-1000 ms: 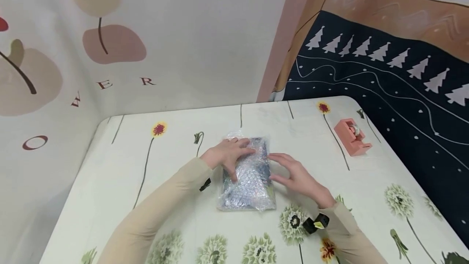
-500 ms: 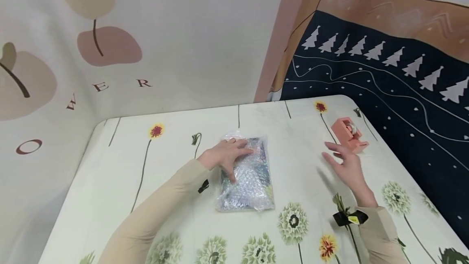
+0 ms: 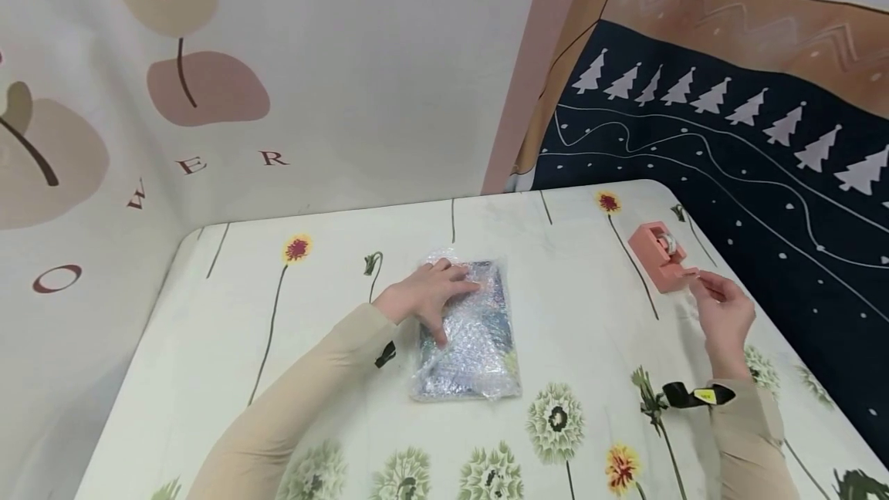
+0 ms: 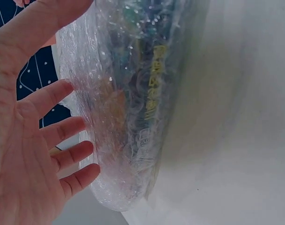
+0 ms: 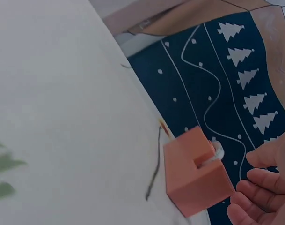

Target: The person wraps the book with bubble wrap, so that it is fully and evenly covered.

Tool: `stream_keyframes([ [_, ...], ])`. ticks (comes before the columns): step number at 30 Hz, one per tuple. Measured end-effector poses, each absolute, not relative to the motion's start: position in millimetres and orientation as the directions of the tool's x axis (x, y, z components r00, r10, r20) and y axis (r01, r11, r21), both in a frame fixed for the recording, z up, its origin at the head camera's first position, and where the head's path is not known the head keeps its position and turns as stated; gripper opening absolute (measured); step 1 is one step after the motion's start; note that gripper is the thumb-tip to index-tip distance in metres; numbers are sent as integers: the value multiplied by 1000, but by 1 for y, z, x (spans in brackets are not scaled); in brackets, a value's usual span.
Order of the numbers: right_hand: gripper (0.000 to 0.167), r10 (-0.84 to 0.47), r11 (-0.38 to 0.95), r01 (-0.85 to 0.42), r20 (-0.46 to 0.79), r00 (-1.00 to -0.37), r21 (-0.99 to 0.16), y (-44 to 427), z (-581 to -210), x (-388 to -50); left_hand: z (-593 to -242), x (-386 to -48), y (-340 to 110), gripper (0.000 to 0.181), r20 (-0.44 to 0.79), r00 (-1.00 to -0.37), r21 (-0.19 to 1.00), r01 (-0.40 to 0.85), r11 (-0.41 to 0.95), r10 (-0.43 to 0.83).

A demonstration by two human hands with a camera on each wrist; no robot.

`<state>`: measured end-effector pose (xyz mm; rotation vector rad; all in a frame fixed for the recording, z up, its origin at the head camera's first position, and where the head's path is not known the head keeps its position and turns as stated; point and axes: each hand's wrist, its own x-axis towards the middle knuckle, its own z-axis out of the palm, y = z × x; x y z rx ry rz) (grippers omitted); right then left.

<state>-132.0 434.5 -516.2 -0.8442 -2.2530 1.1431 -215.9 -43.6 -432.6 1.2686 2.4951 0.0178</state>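
A flat dark-blue package in bubble wrap (image 3: 479,353), with yellow characters along one edge, lies on the table. My left hand (image 3: 429,295) rests on its upper left part, fingers spread; the left wrist view shows this hand (image 4: 34,136) with its fingertips on the wrap. A pink tape dispenser (image 3: 656,257) with a small clear roll stands at the right. At its front end are the thumb and fingertips of my right hand (image 3: 722,319). In the right wrist view, the right hand (image 5: 268,187) has bent fingers beside the dispenser (image 5: 193,168); whether they pinch tape is unclear.
A white flower-printed cloth (image 3: 569,268) covers the table. Behind it hangs a pale curtain (image 3: 361,99); a dark curtain with white trees (image 3: 729,153) hangs along the right edge.
My right hand has moved right, from beside the wrapped package to the front end of the tape dispenser, its fingers drawing closer together. The left hand and package stay in place.
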Motion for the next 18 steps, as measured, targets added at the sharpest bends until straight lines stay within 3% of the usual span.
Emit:
stream_keyframes([
  [5, 53, 627, 616, 375, 143, -766, -693, 447, -503, -146, -433, -216, -45, 111, -283, -538, 156, 791, 592, 794],
  [10, 55, 512, 668, 379, 25, -859, -641, 437, -466, -148, -433, -216, -46, 110, -277, -540, 146, 794, 590, 795],
  [18, 67, 431, 695, 343, -16, -902, -632, 477, -506, -173, -433, -214, -46, 110, -274, -542, 139, 795, 591, 794],
])
